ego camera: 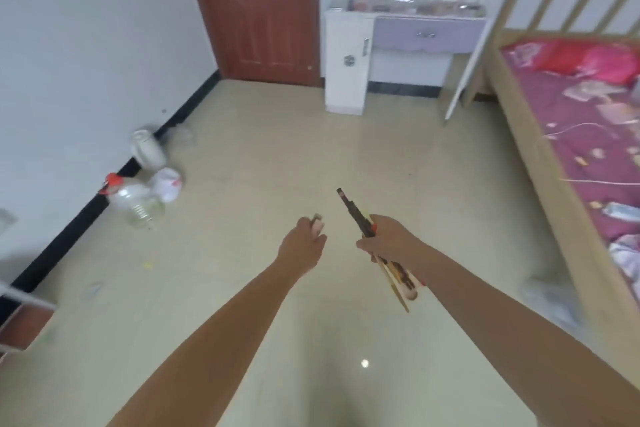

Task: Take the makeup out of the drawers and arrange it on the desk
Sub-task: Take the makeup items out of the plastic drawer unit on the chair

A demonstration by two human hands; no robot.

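Observation:
My right hand (388,238) grips a bundle of long thin makeup sticks (353,211), dark and tan, that pokes out above and below the fist. My left hand (304,243) is curled round a small pale pink item (317,222), only its tip showing. Both hands hang over the bare floor, mid-room. Far ahead stands the white dressing desk (346,55) with a lilac drawer (427,34), which is closed. Several blurred items lie on the desk top (408,7) under the mirror.
A wooden bed (540,156) with a magenta sheet and scattered small things fills the right side. By the left wall sit a clear plastic jug (136,201), a white bag (168,184) and a white pot (149,149). A brown door (252,7) is left of the desk.

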